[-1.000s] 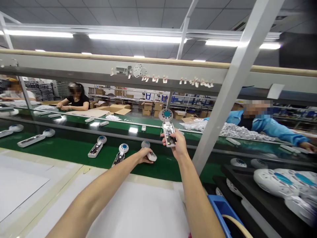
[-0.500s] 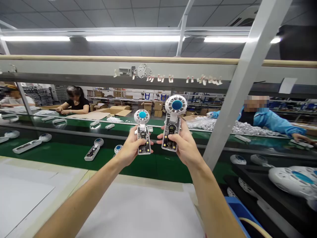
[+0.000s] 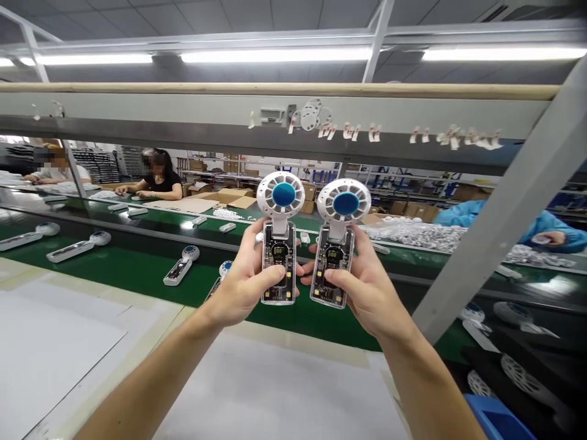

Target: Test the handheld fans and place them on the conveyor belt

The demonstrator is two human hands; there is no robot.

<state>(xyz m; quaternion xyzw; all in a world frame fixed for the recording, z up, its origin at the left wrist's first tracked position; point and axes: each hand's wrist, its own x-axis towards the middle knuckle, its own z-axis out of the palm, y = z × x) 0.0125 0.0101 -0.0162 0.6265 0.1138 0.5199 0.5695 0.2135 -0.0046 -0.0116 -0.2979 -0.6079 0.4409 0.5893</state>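
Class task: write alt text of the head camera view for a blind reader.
The left hand and right hand hold up a clear-bodied device and its twin, each with a round white, blue-centred head, above a green conveyor belt carrying more.

The head-worn camera looks out from above the white desk (image 3: 257,391), facing forward across a green conveyor belt (image 3: 330,330) toward the far side of the hall. It tilts only slightly downward, so the left hand (image 3: 243,281) and right hand (image 3: 367,287) appear close up in the lower middle, while a grey overhead beam (image 3: 183,104) and ceiling lights (image 3: 275,55) fill the top.
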